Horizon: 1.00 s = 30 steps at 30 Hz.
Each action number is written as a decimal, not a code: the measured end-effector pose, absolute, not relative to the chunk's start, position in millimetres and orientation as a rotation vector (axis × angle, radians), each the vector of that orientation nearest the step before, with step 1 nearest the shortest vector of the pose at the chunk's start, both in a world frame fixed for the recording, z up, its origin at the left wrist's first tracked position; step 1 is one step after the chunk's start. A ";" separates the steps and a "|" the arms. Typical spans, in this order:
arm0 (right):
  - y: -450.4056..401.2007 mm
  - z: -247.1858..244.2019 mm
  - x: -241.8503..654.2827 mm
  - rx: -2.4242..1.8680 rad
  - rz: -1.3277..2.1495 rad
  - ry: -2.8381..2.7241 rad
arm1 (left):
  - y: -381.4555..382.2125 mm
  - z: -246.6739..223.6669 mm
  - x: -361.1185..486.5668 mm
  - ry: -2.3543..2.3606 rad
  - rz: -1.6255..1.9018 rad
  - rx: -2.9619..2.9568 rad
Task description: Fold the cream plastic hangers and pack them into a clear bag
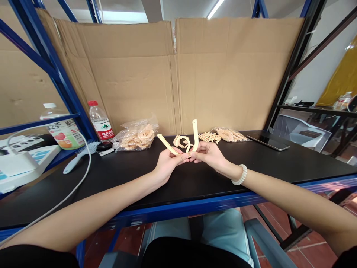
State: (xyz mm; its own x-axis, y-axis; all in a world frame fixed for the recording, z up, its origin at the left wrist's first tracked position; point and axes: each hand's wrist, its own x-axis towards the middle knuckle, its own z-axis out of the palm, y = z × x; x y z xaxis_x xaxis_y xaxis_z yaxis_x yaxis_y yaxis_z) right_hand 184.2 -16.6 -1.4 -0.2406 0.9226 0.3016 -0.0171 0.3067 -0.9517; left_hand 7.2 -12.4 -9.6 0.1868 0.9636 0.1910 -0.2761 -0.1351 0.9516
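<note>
Two cardboard panels (240, 74) stand upright behind the black tabletop (264, 167). Along the tabletop's back edge, left of its middle, lies a clear bag of pale rings (136, 136), and beyond it toward the tabletop's left end stands a red-capped bottle (102, 124). Over the middle of the tabletop, the left hand (167, 162) and the right hand (210, 154) meet with fingertips close together. A dark flat device (269, 141) lies toward the tabletop's right end; a flatter bag (230, 134) lies at its back edge, right of the middle. A light blue brush (80, 156) lies near the tabletop's left end. Above the tabletop's middle, the left thumb and fingers pinch a pale strip (167, 144) slanting up and left, and the right ones pinch another pale length (195, 136) pointing up; whether these join behind the fingers cannot be told. Curled pale pieces (188, 142) show just beyond the hands, at the tabletop's middle. Smallest are the short pale bits (210, 137), heaped by the tabletop's back edge.
</note>
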 end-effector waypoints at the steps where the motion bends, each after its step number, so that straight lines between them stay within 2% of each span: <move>1: -16.3 -0.5 185.3 -0.867 1.130 -1.531 | -12.3 -7.8 7.1 0.764 1.284 1.204; 8: 5.6 16.1 225.3 -0.719 1.338 -1.545 | -1.9 15.4 -1.8 0.841 1.312 1.016; 17: 30.6 37.0 285.3 -0.868 1.187 -1.718 | 21.5 43.0 -36.0 0.826 1.145 1.122; 25: 32.5 40.8 290.2 -1.038 0.919 -2.075 | 37.1 49.0 -72.0 0.946 0.874 2.150; 30: 32.1 35.2 283.8 -1.166 0.718 -2.337 | 35.2 42.0 -68.0 0.914 0.641 2.535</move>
State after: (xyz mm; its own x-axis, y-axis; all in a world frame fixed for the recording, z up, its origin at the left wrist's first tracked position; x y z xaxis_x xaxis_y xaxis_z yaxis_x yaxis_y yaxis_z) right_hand 283.8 32.1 35.2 -0.5542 0.8197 0.1446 0.5972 0.5126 -0.6169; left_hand -68.0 35.2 42.0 0.6861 0.6674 0.2896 0.4995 -0.7215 0.4795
